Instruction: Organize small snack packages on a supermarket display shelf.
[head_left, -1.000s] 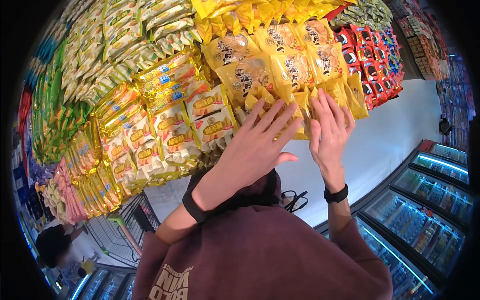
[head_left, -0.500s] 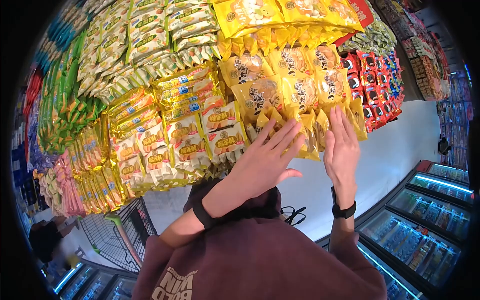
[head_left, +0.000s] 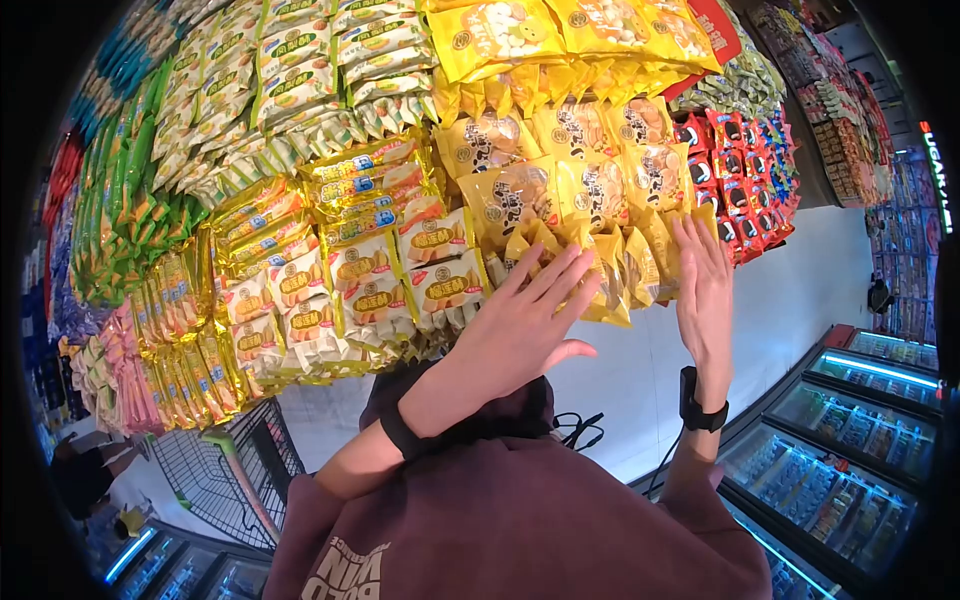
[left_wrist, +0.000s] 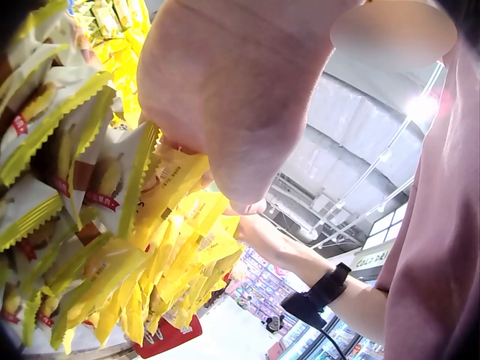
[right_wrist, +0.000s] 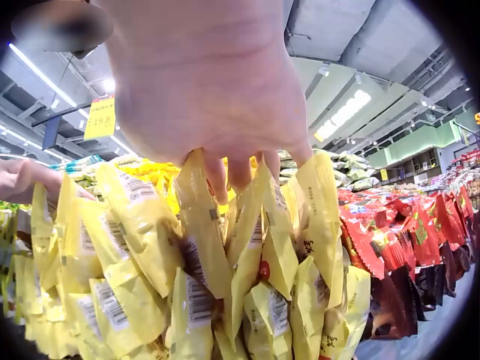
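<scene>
Rows of yellow cookie packets form the front of the snack display in the head view. My left hand lies with extended fingers over the left part of their front row. Farther right, my right hand touches the row's right end, its fingers nearly straight. In the right wrist view, fingers of the right hand reach down behind upright yellow packets, their tips partly hidden. The left wrist view has the left palm against yellow packets, with its fingers mostly hidden.
White-and-gold packets lie left of the yellow ones, red packets to the right. A shopping cart stands at lower left, near a person. Freezers line the lower right.
The display first shifted down in the head view. My right hand has since moved right along the yellow packets, widening the distance between the hands. My left hand has stayed over nearly the same packets.
</scene>
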